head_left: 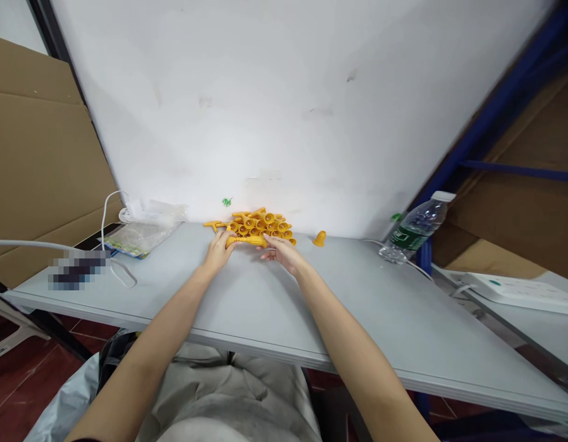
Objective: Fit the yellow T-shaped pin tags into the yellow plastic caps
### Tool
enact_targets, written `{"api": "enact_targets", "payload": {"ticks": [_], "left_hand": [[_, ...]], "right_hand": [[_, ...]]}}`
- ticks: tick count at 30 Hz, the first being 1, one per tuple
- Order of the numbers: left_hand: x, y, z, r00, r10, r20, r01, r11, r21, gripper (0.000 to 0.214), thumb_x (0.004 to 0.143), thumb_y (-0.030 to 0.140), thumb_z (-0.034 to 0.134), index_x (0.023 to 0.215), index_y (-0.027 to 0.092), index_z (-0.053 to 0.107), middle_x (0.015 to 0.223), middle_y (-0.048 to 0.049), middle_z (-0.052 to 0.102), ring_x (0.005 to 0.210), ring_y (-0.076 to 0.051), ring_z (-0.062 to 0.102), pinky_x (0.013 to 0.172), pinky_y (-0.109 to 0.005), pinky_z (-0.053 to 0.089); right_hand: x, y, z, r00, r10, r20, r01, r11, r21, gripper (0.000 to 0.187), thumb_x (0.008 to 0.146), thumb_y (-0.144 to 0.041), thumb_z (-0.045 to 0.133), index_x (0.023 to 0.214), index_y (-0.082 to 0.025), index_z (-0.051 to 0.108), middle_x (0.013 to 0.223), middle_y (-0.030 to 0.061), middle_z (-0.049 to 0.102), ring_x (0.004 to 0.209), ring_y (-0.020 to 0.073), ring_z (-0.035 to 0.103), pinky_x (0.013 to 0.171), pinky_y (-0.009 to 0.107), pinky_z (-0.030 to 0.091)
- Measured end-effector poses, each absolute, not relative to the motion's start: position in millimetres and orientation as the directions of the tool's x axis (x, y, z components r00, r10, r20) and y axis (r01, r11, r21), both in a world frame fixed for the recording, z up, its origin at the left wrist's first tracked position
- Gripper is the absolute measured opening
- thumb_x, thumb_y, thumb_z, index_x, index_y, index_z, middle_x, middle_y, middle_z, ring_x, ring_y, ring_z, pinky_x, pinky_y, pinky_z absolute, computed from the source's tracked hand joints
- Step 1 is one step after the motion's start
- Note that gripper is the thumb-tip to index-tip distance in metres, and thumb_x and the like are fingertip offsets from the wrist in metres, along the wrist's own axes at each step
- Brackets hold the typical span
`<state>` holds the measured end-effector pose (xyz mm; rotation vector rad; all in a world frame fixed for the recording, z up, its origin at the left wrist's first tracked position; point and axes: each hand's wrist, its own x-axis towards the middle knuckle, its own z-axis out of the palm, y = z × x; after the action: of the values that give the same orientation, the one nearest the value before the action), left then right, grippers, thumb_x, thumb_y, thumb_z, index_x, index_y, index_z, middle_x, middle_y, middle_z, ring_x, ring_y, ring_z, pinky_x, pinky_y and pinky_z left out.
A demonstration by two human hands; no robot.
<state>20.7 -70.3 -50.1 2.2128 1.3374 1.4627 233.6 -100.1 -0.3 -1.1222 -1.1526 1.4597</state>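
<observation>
A ridged yellow plastic piece [249,240] lies level between my hands, just above the table. My left hand [218,250] is closed round its left end. The fingers of my right hand [284,253] are closed on its right end. Right behind it is a pile of similar yellow plastic pieces [269,218], stacked with their flared, cup-like ends facing me. A single short yellow bell-shaped part [319,239] stands apart to the right of the pile.
A grey table [357,288] runs along a white wall. On its right side a clear water bottle [415,230] leans tilted. At the left are a plastic bag [143,236], white cables [122,273] and a cardboard box [39,166]. A white power strip [523,291] lies far right.
</observation>
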Motion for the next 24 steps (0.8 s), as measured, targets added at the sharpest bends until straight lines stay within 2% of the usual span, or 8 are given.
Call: {"api": "enact_targets", "payload": {"ticks": [9, 15, 19, 24], "left_hand": [[21, -68, -53, 0.134, 0.766, 0.629, 0.572, -0.578, 0.582, 0.022, 0.088, 0.035, 0.062, 0.106, 0.022, 0.064, 0.104, -0.0041, 0.062, 0.067, -0.012, 0.062, 0.071, -0.027, 0.054], [21, -67, -56, 0.103, 0.771, 0.629, 0.565, -0.566, 0.601, 0.023, 0.089, 0.038, 0.061, 0.103, 0.021, 0.064, 0.1, -0.0031, 0.062, 0.057, -0.008, 0.059, 0.061, -0.024, 0.054], [22, -66, -58, 0.091, 0.783, 0.615, 0.514, -0.566, 0.644, 0.025, 0.091, 0.042, 0.058, 0.103, 0.021, 0.064, 0.103, -0.0037, 0.06, 0.052, -0.005, 0.057, 0.049, -0.021, 0.052], [22, -66, -59, 0.086, 0.789, 0.608, 0.491, -0.565, 0.664, 0.025, 0.09, 0.042, 0.058, 0.103, 0.021, 0.063, 0.104, -0.0038, 0.059, 0.051, -0.004, 0.057, 0.047, -0.02, 0.052]], "right_hand": [[229, -99, -3, -0.083, 0.992, -0.099, -0.169, -0.112, -0.979, 0.019, 0.09, -0.033, 0.064, 0.088, -0.014, 0.065, 0.075, 0.0051, 0.072, 0.048, 0.0111, 0.06, 0.05, 0.024, 0.05], [226, -99, -5, -0.054, 0.994, -0.097, -0.205, -0.106, -0.973, 0.02, 0.087, -0.035, 0.068, 0.081, -0.016, 0.062, 0.071, 0.0042, 0.07, 0.048, 0.0117, 0.06, 0.048, 0.023, 0.049], [223, -100, -6, -0.04, 0.996, -0.083, -0.221, -0.089, -0.971, 0.023, 0.086, -0.035, 0.069, 0.075, -0.017, 0.06, 0.07, 0.0042, 0.07, 0.047, 0.0109, 0.059, 0.046, 0.022, 0.048], [222, -100, -6, -0.032, 0.996, -0.08, -0.232, -0.086, -0.969, 0.023, 0.085, -0.035, 0.07, 0.076, -0.015, 0.062, 0.069, 0.0041, 0.07, 0.046, 0.011, 0.06, 0.048, 0.023, 0.049]]}}
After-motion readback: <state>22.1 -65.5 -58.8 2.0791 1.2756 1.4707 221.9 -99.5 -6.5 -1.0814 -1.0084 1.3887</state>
